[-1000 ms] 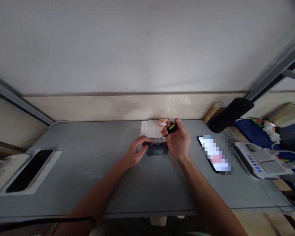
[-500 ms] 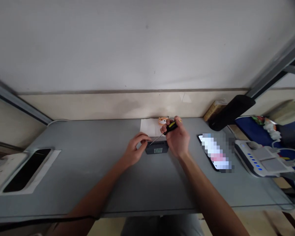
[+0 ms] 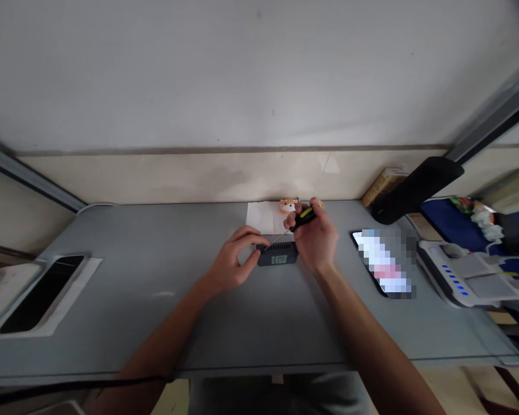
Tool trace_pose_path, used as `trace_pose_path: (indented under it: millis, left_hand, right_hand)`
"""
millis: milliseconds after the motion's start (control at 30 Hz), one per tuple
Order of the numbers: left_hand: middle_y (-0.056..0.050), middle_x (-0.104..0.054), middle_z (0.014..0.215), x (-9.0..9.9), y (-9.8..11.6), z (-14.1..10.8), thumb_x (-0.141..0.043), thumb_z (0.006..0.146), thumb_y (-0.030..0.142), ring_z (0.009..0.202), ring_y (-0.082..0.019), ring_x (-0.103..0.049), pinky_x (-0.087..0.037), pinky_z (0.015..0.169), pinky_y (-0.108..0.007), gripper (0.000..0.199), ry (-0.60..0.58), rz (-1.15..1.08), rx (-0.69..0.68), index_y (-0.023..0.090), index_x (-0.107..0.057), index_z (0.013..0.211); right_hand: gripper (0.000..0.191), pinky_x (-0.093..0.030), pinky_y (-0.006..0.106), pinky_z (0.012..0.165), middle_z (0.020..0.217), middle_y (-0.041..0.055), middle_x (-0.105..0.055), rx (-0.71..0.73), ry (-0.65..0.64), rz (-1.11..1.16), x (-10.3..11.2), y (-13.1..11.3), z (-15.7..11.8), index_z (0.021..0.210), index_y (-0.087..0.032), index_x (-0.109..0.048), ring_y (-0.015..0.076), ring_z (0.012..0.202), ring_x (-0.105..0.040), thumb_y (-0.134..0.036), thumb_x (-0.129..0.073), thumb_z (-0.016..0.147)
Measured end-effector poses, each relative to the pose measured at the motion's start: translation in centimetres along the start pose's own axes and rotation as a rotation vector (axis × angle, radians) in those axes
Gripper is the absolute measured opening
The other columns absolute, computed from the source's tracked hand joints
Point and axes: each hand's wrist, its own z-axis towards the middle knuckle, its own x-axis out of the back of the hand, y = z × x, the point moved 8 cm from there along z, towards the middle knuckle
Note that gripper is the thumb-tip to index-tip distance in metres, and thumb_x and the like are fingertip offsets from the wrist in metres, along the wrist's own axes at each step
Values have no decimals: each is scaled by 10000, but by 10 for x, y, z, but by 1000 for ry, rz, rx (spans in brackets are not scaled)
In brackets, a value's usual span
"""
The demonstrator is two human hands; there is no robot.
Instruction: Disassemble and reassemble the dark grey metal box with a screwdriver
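the dark, boxy device [image 3: 266, 259] has slots and a pale label [image 3: 279, 259].

The tip of the screwdriver [image 3: 301, 221], perhaps touching the dark box [image 3: 277, 255], is blurred.

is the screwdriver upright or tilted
Tilted: the screwdriver slants from the right hand down and leftward, its shaft reaching toward the vented dark box.
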Motion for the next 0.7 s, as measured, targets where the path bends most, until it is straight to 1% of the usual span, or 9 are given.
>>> trace_pose_path:
  millis: [67,133,233,333,433,567,633,700]
  left_hand:
    - [-75,-659,1067,-1,1,0,-525,944,176,1010,-211,-656,-545,907,-359,194,-2,24,-17,213,-677,1058]
    - [-71,-661,1050,-3,1,0,-557,943,190,1000,-204,-661,-550,903,-349,155,10,28,-30,209,-672,1044]
    - [-55,-661,982,-3,-1,1,-585,949,206,936,-184,-667,-556,864,-324,96,61,16,-42,211,-680,955]
    - [-52,-672,951,1,-8,2,-612,964,268,908,-183,-672,-559,843,-321,125,90,24,-16,216,-696,887]
    - [-48,-695,940,12,-24,3,-621,980,363,889,-190,-672,-560,851,-336,202,102,104,46,229,-723,870]
    - [-35,-718,897,31,-57,2,-633,979,401,890,-211,-669,-542,889,-370,214,189,316,170,260,-769,891]
    - [-38,-730,909,31,-71,2,-650,971,377,914,-223,-672,-525,901,-380,188,194,406,235,265,-783,899]
    - [-37,-739,908,23,-81,3,-652,973,350,918,-227,-675,-506,889,-380,179,171,477,278,269,-788,888]
  right_hand:
    - [142,-473,298,599,751,-37,-544,-11,18,15,1,1,1,846,-263,-455,122,555,-542,-315,-586,871]
    - [146,-478,299,601,745,-38,-546,-16,31,26,3,1,1,836,-262,-452,124,556,-542,-313,-585,870]
    - [164,-486,301,604,740,-37,-547,-16,38,25,4,1,1,829,-263,-446,127,561,-543,-324,-593,873]
    - [169,-497,309,615,748,-33,-550,-9,36,28,7,1,3,836,-264,-449,131,575,-553,-329,-601,873]
    - [166,-507,321,616,745,-33,-546,7,56,40,13,-2,7,839,-264,-445,131,566,-553,-329,-594,871]
    - [147,-524,340,608,726,-34,-531,6,97,51,22,-1,12,833,-259,-442,136,551,-555,-319,-572,866]
    - [150,-528,339,597,714,-40,-526,21,119,45,25,-1,14,828,-258,-444,138,543,-560,-319,-577,858]
    - [182,-531,334,592,700,-51,-530,49,160,25,31,-1,16,820,-261,-439,139,534,-568,-328,-608,837]
